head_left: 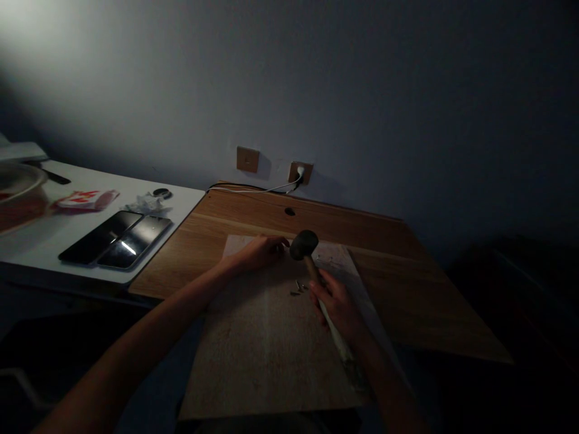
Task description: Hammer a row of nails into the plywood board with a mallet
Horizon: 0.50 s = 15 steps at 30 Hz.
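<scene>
My right hand (337, 301) is wrapped round the wooden handle of a mallet (304, 245) with a dark head. The mallet lies slanted, its head up and to the left, over the far part of a pale wooden board (253, 361). Close to the left of the head, my left hand (263, 252) rests low over the board with its fingers drawn together. Whatever it pinches, if anything, is too dark and small to make out. Several small metal pieces (298, 287), like nails or screws, lie on the board between my hands.
Under the board is a brown wooden table (407, 277) with a cable hole (289, 211). Cables run from a wall socket (301, 173). On a white table (181, 208) at left are two phones (136, 241), crumpled plastic (147, 204) and a blurred tub (20, 199).
</scene>
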Available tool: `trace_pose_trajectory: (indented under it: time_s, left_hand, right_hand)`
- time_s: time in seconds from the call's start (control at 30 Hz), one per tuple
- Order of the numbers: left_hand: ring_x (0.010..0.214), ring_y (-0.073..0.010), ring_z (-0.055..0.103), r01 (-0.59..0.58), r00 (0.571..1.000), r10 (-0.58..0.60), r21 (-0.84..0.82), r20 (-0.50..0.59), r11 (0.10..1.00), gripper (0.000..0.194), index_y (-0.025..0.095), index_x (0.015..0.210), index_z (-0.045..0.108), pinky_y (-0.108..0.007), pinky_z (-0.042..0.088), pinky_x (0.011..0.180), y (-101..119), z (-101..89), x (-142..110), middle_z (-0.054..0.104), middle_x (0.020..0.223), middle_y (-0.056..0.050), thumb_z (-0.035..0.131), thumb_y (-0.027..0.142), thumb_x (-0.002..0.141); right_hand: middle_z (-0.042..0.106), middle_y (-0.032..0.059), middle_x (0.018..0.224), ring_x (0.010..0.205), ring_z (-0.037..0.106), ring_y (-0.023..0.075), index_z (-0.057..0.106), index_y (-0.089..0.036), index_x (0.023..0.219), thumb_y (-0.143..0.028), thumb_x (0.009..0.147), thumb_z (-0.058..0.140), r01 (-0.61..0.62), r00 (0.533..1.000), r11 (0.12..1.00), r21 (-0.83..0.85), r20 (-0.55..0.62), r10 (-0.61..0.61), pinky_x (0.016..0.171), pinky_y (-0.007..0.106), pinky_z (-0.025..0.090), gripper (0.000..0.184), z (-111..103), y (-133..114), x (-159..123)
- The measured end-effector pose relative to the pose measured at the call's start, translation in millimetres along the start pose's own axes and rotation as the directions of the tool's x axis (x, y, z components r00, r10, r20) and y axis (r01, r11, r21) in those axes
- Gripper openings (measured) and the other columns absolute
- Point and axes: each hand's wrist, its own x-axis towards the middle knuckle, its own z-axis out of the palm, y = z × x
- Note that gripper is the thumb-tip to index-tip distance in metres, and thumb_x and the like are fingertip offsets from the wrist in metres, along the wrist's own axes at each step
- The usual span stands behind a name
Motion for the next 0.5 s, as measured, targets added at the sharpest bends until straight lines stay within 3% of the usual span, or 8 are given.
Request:
trace_pose_trajectory:
  time_s: [0.17, 0.5]
  left_hand:
    - [0.075, -0.0132, 0.067, 0.065, 0.998, -0.064, -0.025, 0.025, 0.998, 0.043, 0.018, 0.12, 0.061, -0.021, 0.048, 0.068, 1.7, -0.9, 0.0, 0.073, 0.09, -0.002, 0.062, 0.009, 0.078]
    - [0.078, -0.017, 0.068, 0.037, 0.999, -0.037, -0.015, -0.011, 0.999, 0.036, 0.017, 0.114, 0.062, -0.024, 0.047, 0.067, -8.5, 4.7, 1.3, 0.073, 0.092, -0.005, 0.066, 0.015, 0.079]
  right_hand:
    - [0.048, -0.0091, 0.06, 0.033, 0.041, 0.0056, 0.051, -0.022, 0.092, -0.051, 0.084, 0.054, -0.013, 1.0, 0.999, -0.03, -0.001, 0.013, 0.028, 0.018, 0.03, 0.031, 8.2, -6.1, 3.3]
    - [0.047, -0.0093, 0.06, 0.033, 0.042, 0.0057, 0.052, -0.021, 0.099, -0.048, 0.089, 0.05, 0.007, 1.0, 0.996, -0.088, 0.028, -0.004, 0.028, 0.017, 0.032, 0.029, 12.7, 1.7, 7.6]
